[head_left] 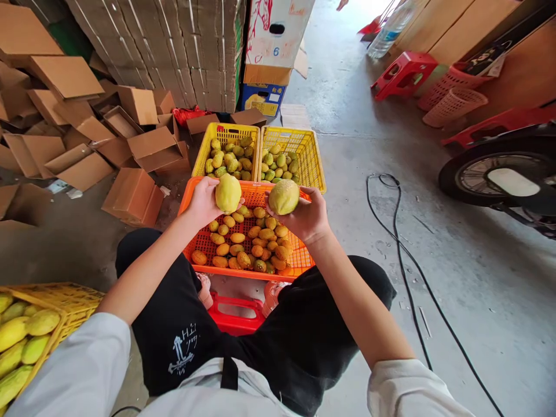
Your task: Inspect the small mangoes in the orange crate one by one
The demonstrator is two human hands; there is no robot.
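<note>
My left hand (203, 204) is closed round a smooth, pale yellow-green melon (228, 194). In my right hand (310, 219) lies a second yellow-green melon (284, 197), duller and with rough, pale patches on its skin. Both fruits are held up side by side, apart from each other, over an orange plastic crate (252, 273). Below them, many smaller orange-yellow fruits (237, 237) lie loose in that crate. Just beyond stand two yellow crates, the left one (226, 128) and the right one (313, 159), each with green-yellow fruits inside.
At my left side stands a yellow crate (80, 301) of long yellow-green fruits. Open cardboard boxes (156, 145) are heaped at the left, before stacked flat cardboard (165, 52). A black cable (403, 249), a motorcycle wheel (490, 174) and a red stool (403, 72) are to the right.
</note>
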